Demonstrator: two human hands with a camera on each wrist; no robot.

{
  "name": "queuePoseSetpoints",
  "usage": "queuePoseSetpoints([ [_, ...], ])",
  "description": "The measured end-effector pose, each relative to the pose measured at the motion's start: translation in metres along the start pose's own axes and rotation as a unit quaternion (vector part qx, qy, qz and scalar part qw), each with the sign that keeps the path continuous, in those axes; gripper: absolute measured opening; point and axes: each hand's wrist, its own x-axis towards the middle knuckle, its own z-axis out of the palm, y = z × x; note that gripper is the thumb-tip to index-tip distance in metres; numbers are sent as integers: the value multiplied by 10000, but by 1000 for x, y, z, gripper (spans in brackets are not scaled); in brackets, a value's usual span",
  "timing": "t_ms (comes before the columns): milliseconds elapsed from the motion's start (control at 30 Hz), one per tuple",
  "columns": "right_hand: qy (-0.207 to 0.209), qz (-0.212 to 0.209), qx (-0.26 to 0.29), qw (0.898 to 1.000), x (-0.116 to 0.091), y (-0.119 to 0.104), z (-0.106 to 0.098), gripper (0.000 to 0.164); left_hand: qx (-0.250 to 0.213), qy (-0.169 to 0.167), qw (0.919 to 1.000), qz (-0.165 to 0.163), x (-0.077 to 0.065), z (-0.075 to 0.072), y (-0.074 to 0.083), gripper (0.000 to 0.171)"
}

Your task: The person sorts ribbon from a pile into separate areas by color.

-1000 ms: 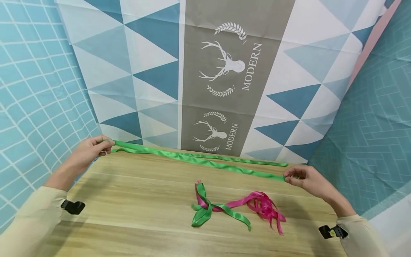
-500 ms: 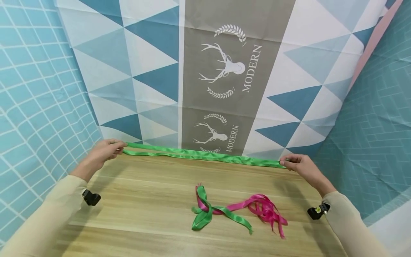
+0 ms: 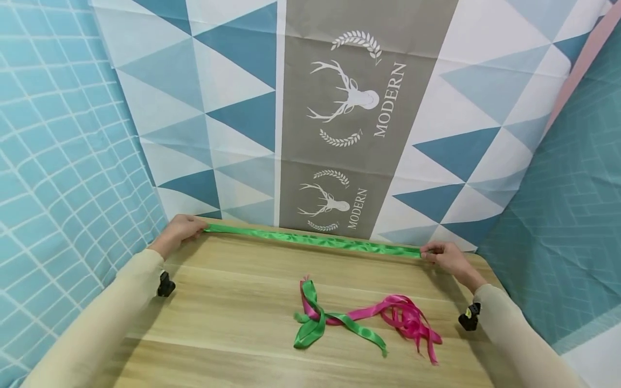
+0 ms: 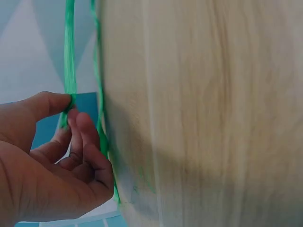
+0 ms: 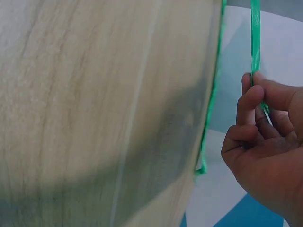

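Observation:
A green ribbon stretches nearly straight across the far side of the table between both hands. My left hand pinches its left end between thumb and fingertips, also seen in the left wrist view. At the other end, my right hand pinches the ribbon with thumb and forefinger. A second green ribbon runs along the table's far edge, apart from the held one in the right wrist view; the head view mostly overlaps the two. Nearer to me lies a green ribbon knotted around a pink ribbon, whose rest is loosely heaped.
The wooden table ends at a patterned cloth hanging behind it. Blue tiled cloth hangs at the left and teal cloth at the right. Small black cameras sit on both wrists.
My hands have come closer together, the left moving right. The held ribbon has moved back toward the far edge, over the second green ribbon. The knotted ribbons have stayed put.

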Motion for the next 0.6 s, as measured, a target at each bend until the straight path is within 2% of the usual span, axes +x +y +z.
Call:
queuePoseSetpoints([
  [100,16,66,-99,9999,5,4,3,27,379,107,9992,-4,8,3,0,28],
  [300,-16,129,-149,9998,16,9,9,23,1043,222,9941,215,12,8,2,25],
  [467,162,254,-336,9990,23,11,15,20,1516,315,9870,437,14,13,2,37],
  [600,329,196,-572,9976,25,12,18,21,1758,365,9828,423,16,17,-1,41],
])
